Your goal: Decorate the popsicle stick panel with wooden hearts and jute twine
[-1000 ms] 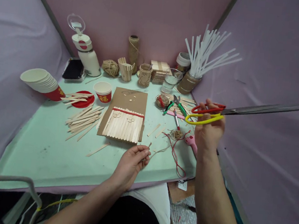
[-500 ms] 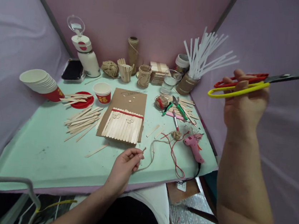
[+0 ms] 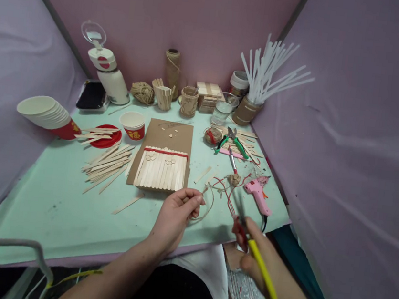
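Observation:
Between thumb and fingertips, my left hand (image 3: 178,214) pinches the end of a thin jute twine (image 3: 212,203) over the table's front edge. The twine loops back toward a small twine ball (image 3: 234,179). My right hand (image 3: 258,252) grips scissors (image 3: 263,272) with one yellow and one red handle; motion blurs the blades, which point up toward the twine ball. Just behind my left hand lies a panel of craft sticks (image 3: 160,174) with a red cord band and small round wood pieces, on a brown cardboard sheet (image 3: 183,135).
A pink glue gun (image 3: 258,194) and red cord (image 3: 230,203) lie at the right. Green-handled pruners (image 3: 232,141) rest on loose sticks. Paper cups (image 3: 45,112), a stick pile (image 3: 107,168) and a red lid (image 3: 104,142) are left. A jar of white glue sticks (image 3: 249,112) stands behind.
My right hand has swung the scissors from high at the right down over the table's front right edge. My left hand has moved slightly right and up with the twine end.

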`<control>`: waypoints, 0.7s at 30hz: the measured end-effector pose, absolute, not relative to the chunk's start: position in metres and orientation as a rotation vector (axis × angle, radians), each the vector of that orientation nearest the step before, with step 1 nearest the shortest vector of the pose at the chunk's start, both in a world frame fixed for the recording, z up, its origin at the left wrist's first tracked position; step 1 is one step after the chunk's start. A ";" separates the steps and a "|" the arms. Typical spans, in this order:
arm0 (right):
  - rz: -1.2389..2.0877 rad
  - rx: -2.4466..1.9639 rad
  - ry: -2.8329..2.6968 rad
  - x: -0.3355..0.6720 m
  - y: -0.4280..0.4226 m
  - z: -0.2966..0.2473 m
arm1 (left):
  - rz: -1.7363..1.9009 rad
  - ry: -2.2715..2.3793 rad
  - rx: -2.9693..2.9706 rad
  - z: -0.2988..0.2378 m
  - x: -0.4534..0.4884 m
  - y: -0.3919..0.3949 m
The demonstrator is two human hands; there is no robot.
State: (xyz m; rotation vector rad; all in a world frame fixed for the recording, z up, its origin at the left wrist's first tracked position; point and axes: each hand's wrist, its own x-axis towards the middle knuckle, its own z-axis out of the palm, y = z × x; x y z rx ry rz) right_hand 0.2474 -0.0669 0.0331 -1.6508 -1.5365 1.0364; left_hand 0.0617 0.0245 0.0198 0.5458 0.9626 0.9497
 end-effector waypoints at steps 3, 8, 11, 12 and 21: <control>1.186 -1.800 -1.612 0.229 -0.081 0.024 | 0.937 0.946 0.535 0.020 0.066 0.020; 1.254 -1.799 -1.587 0.220 -0.085 0.012 | 0.949 0.981 0.594 0.022 0.067 0.015; 1.287 -1.806 -1.596 0.222 -0.091 0.010 | 0.928 1.005 0.651 0.023 0.067 0.015; 1.297 -1.814 -1.602 0.223 -0.092 0.011 | 0.893 1.008 0.678 0.022 0.067 0.015; 1.247 -1.922 -1.606 0.227 -0.096 0.020 | 0.604 0.962 0.854 0.016 0.079 0.016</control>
